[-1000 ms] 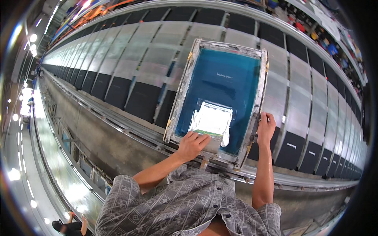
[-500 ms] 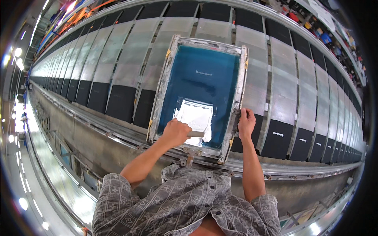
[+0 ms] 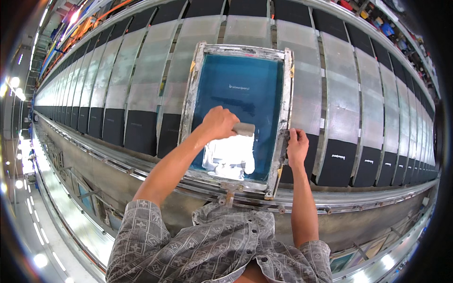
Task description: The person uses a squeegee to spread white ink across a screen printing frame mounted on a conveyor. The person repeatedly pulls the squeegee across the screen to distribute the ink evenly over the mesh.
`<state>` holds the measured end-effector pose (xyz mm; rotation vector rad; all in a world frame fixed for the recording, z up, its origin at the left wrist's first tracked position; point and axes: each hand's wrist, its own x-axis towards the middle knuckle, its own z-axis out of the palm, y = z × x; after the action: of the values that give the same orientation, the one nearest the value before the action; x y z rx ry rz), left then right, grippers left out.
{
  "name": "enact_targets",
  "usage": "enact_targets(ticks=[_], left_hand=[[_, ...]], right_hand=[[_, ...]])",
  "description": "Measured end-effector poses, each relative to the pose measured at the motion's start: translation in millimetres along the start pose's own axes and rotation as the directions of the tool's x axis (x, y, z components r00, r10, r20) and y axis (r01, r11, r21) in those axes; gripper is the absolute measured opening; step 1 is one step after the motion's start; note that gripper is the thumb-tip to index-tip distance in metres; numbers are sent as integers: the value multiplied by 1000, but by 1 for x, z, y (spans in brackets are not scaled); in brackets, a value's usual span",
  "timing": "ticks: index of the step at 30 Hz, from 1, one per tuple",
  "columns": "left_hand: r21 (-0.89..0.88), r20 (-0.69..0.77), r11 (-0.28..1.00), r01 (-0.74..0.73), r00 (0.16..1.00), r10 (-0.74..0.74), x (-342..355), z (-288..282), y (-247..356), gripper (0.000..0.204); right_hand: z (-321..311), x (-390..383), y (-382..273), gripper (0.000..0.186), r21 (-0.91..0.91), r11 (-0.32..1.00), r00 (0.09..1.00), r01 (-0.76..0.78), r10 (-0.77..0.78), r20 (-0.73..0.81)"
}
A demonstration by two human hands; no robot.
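While the right hand (image 3: 298, 147) is parked at the side of the screen frame (image 3: 243, 49), the left hand (image 3: 219, 122) is the busy one. It's clamped on the left end of a short grey-beige squeegee (image 3: 245, 129), fingers curled round it with the knuckles up, and the other end pokes out to the right. The squeegee sits over the blue mesh (image 3: 257, 75), right along the top edge of a glossy white patch (image 3: 230, 153). The frame itself lies across the grey boards (image 3: 297, 80), pretty much straight out in front of the person, with the small white print (image 3: 239, 88) further up the mesh.

Right hand: fingers bent and close together, thumb side against the frame's right rail about halfway down or a bit lower. Can't tell whether it's really gripping something there or just resting, the fingertips are too small to read.

Compared with half a second ago, the squeegee has gone from low on the white patch up to its top edge, and the left forearm now reaches further over the frame, crossing its lower left corner. More of the patch's lower part shows, with ragged streaks near the bottom. Right hand hasn't really budged, it's at the same stretch of rail as before.
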<state>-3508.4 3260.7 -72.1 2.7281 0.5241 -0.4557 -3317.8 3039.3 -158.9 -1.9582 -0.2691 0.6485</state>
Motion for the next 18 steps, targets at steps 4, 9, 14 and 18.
enact_targets(ticks=[4,9,14,18], left_hand=[[6,145,999,37,989,-37,-62,30,42,15],[-22,53,999,-30,998,31,-73,27,41,16],[43,-52,999,8,999,-6,-6,-21,18,16],[12,-241,998,55,969,-50,-47,18,25,17]], right_hand=[[-3,-3,-9,27,2,999,999,-49,49,12],[-3,-1,-8,28,-82,997,999,12,-14,-30],[-3,9,8,28,-43,999,998,31,-33,-53],[-10,-4,-36,25,95,992,995,-84,77,69]])
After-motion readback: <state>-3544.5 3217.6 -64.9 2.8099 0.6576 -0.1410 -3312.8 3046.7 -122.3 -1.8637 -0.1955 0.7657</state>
